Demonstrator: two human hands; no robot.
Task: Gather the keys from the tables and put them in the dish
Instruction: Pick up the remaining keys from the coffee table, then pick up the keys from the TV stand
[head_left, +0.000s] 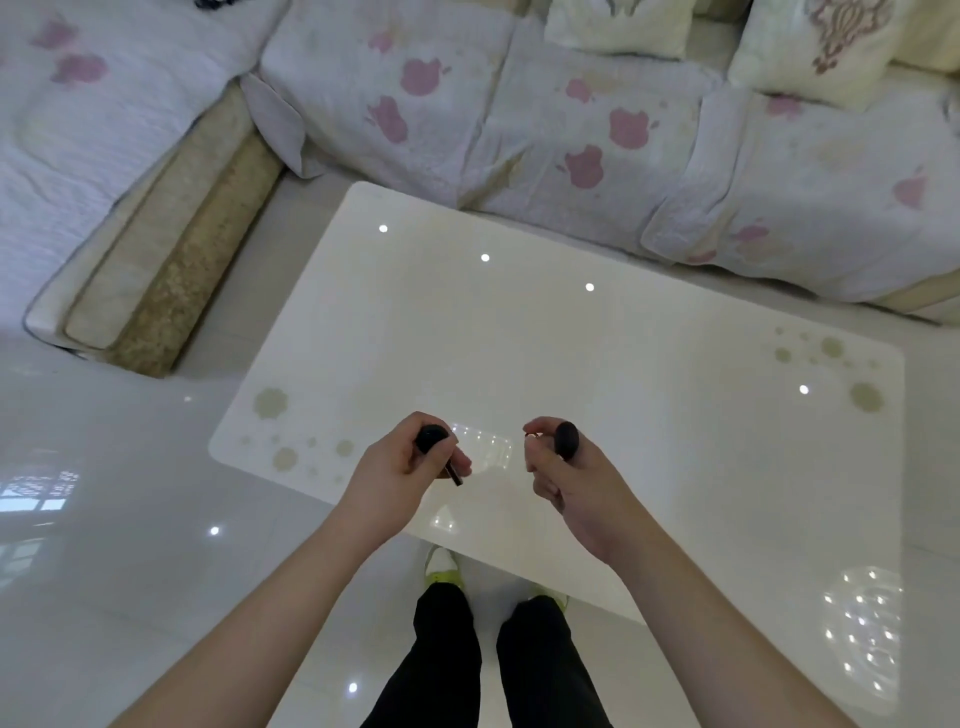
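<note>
My left hand (410, 462) grips a black-headed key (432, 437), whose dark blade sticks out below my fingers. My right hand (566, 478) holds a second key (567, 440) by its black oval head, fingers curled around it. Both hands hover side by side above the near edge of the glossy white coffee table (571, 364). No dish is in view.
A sofa with a white cover printed with pink apples (597, 130) runs along the table's far side and left. Cream cushions (815, 47) lie at the top right. My legs in black trousers (498, 660) stand on the shiny white tile floor (130, 545).
</note>
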